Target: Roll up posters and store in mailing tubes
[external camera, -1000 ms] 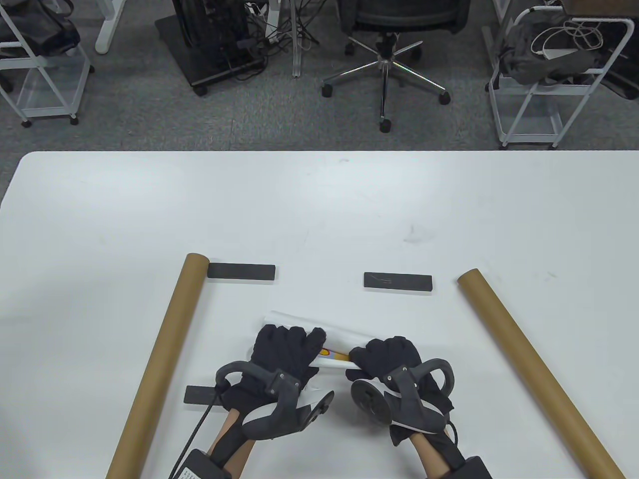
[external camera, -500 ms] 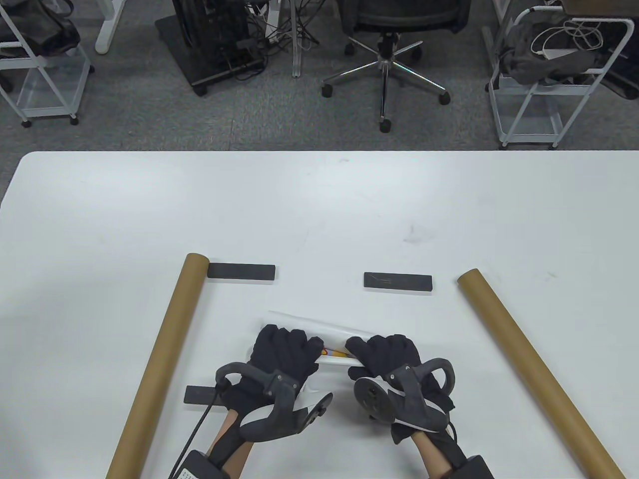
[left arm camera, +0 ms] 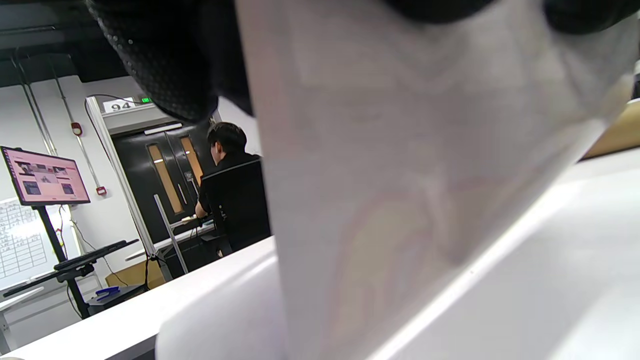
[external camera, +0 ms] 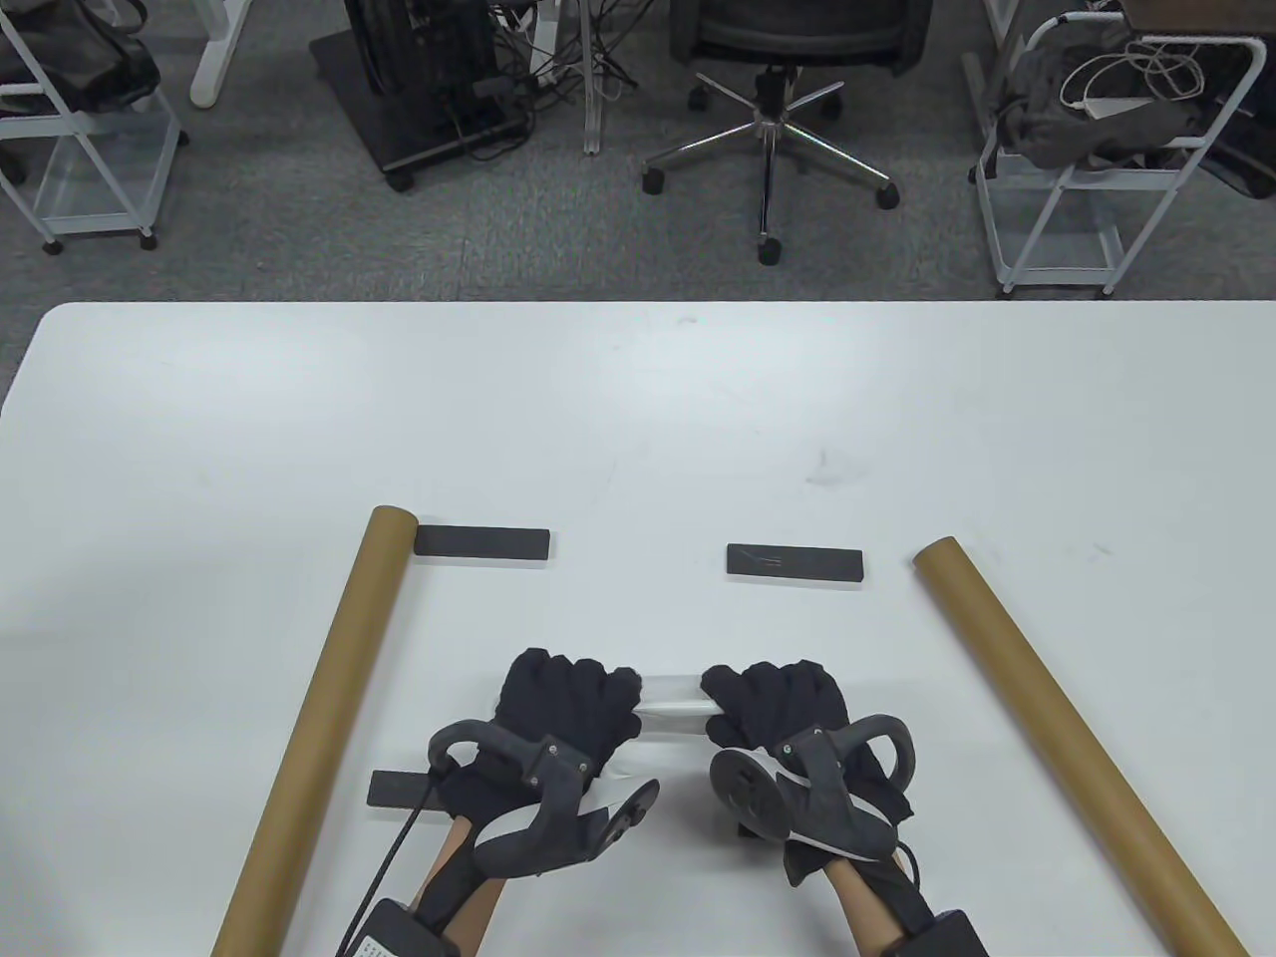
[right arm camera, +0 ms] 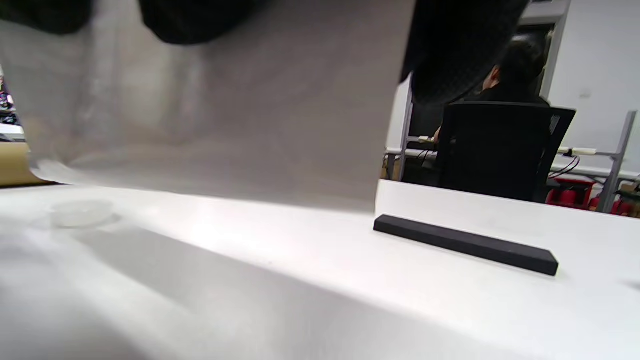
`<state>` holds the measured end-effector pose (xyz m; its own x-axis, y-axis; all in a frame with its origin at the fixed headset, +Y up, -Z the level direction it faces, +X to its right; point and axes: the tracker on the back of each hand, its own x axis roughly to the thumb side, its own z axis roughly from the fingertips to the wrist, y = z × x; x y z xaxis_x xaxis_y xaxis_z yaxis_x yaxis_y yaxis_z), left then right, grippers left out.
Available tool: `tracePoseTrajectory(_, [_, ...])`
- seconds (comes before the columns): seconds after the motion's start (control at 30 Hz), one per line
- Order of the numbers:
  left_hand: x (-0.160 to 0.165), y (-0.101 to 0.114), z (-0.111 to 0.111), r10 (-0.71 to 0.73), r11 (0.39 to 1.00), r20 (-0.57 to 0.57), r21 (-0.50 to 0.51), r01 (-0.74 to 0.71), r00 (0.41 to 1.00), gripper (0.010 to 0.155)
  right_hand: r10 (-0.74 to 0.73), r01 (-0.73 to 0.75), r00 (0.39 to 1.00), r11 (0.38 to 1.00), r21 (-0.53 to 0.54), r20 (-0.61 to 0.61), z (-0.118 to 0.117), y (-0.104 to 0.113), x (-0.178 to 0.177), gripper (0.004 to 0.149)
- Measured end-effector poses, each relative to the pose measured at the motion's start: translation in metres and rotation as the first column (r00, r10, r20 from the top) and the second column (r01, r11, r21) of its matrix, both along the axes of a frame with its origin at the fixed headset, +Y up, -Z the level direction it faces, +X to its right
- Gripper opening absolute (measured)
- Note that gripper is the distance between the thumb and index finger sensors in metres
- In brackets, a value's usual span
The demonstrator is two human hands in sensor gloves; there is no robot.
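Item: poster (external camera: 674,703), white, rolled; lies near the front of the table (external camera: 638,419), between the two hands, only a short white stretch of it showing; a second ago a loose flap stood out past the fingers and a strip of coloured print showed at the gap, now both are gone and the roll reads tighter and straighter; in the wrist views the sheet hangs from the gloved fingers (left arm camera: 165,65) as a pale curved wall.

Left hand (external camera: 568,698): fingers curled over the roll, gripping it; right hand (external camera: 783,703): likewise curled over the other end, gripping.

Left mailing tube (external camera: 329,698) and right mailing tube (external camera: 1067,728): brown card, lying either side, apart from the roll, neither touched.

Black bars: three in the table view, two beyond the hands (external camera: 481,543) (external camera: 795,563), one near the left wrist (external camera: 399,790); off the paper.

Judgement: rolling looks close to finished; insertion into a tube not yet begun; the roll may spring open if the grip eases.
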<state>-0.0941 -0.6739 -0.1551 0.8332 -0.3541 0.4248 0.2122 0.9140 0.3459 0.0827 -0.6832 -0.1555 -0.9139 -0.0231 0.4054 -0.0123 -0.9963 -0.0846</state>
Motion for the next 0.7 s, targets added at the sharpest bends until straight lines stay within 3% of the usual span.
tracePoseTrajectory(0.07, [0.0007,-0.0006,-0.0014,-0.027,0.998,0.005,-0.059,0.027,1.000,0.052,0.026,-0.026,1.000,1.000,-0.002,-0.005,-0.0006,-0.0020,-0.0035,0.064])
tracePoseTrajectory(0.17, [0.0011,-0.0009,-0.0008,-0.050,0.998,0.009,-0.042,0.050,0.999,0.041,0.007,-0.007,1.000,1.000,0.010,-0.012,-0.0006,-0.0019,-0.0064,0.055])
tracePoseTrajectory(0.3, [0.0014,-0.0019,0.0013,-0.069,0.998,0.000,0.001,0.069,0.998,0.038,0.008,-0.008,1.000,0.998,0.061,-0.007,0.0029,-0.0003,-0.0072,0.043])
tracePoseTrajectory(0.6, [0.0063,-0.0009,0.0017,-0.063,0.998,-0.033,0.018,0.063,0.997,0.055,-0.030,0.030,1.000,0.999,0.043,0.010,-0.0006,0.0006,-0.0043,0.046])
tracePoseTrajectory(0.7, [0.0035,-0.0008,0.0006,-0.030,0.999,-0.021,0.031,0.031,0.999,0.066,-0.055,0.053,0.998,0.994,0.091,0.017,-0.0004,0.0026,-0.0013,0.053])
